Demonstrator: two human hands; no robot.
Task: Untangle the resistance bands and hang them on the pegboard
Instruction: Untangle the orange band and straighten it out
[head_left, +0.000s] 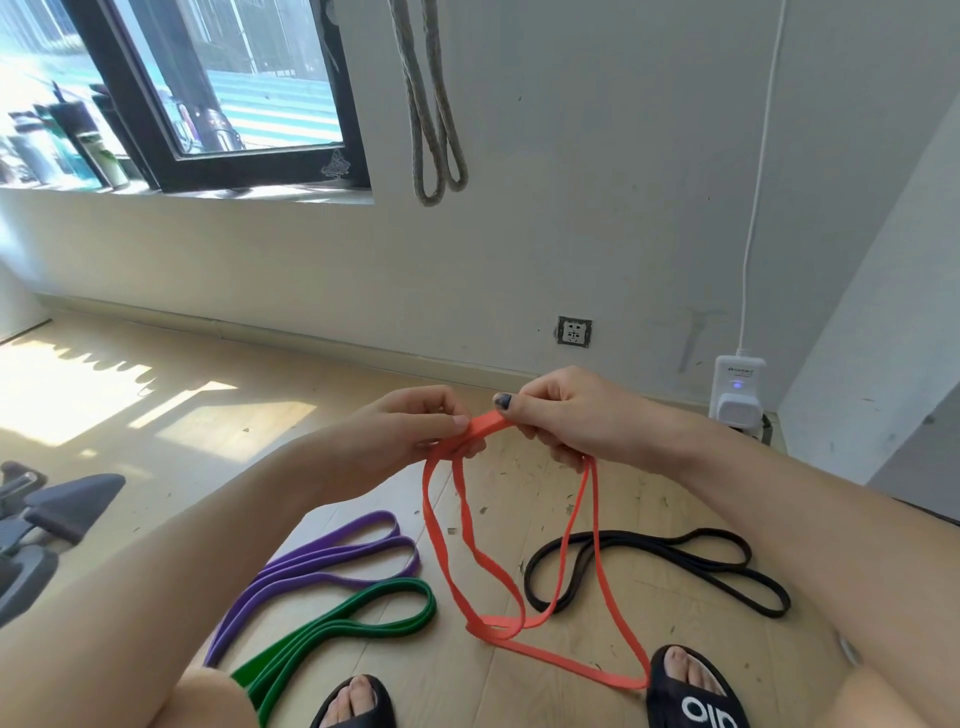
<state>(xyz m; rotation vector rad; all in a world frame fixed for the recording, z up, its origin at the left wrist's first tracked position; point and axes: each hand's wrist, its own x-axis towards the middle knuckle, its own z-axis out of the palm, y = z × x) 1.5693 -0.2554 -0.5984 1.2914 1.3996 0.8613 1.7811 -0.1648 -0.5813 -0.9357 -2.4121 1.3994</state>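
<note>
- We see the left hand (415, 426) and the right hand (558, 415) raised side by side in front of the body, both pinching the top of the orange band (485, 422) between thumb and curled fingers.
- Between the two hands runs a short flat stretch of the band, lying roughly left to right; neither hand is nearer than the other to it, since both hold it.
- From each hand the band's strands drop downward toward us; we read its long axis as running from the hands to the floor (208, 415).
- Its lower loops cross near the floor, and the lowest bend lies touching or just beside the right sandal (696, 696); we cannot tell which.
- We judge that this low crossing is what the next move turns on: it lies below both hands.
- Both forearms reach forward from the lower corners, wrists about level.
- On the floor lie the purple band (337, 561) and the green band (332, 629) to the left, folded side by side, and the black band (670, 566) to the right; an orange strand crosses in front of the black band's left loop.
- A grey rope loop (434, 119) hangs on the wall above; no pegboard is in view.
</note>
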